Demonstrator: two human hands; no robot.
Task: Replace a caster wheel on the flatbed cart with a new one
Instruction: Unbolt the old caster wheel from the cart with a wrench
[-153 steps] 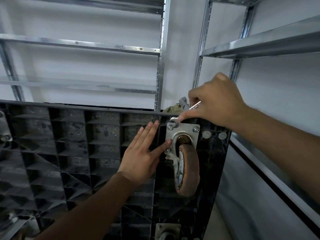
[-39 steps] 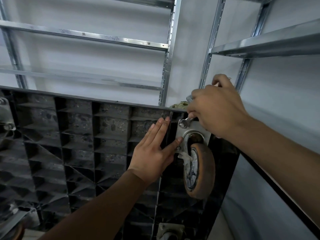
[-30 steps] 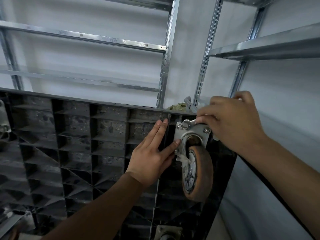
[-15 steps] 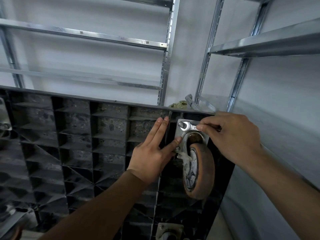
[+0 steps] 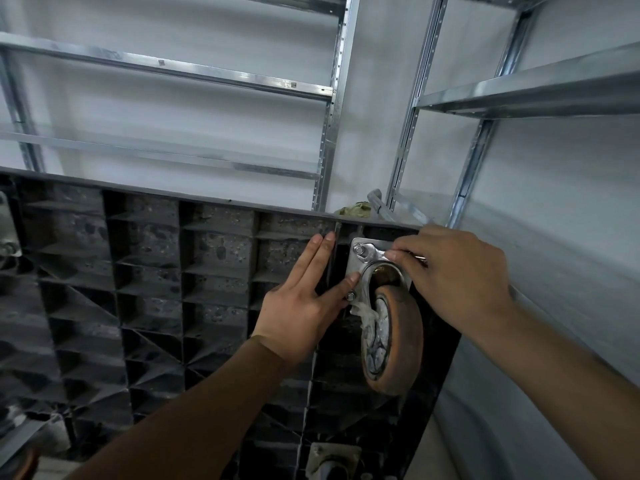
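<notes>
Steel shelving [image 5: 332, 95] stands behind the cart [image 5: 145, 289], tipped on edge with its ribbed underside facing out. Its caster [image 5: 393, 341] hangs near the top right corner. The spanner [image 5: 375, 254] sits on the plate's upper left nut [image 5: 359, 250], its handle running right into the right hand [image 5: 453, 275], which pinches it. The left hand [image 5: 304, 303] lies spread flat just left, thumb on the plate [image 5: 356, 268]
</notes>
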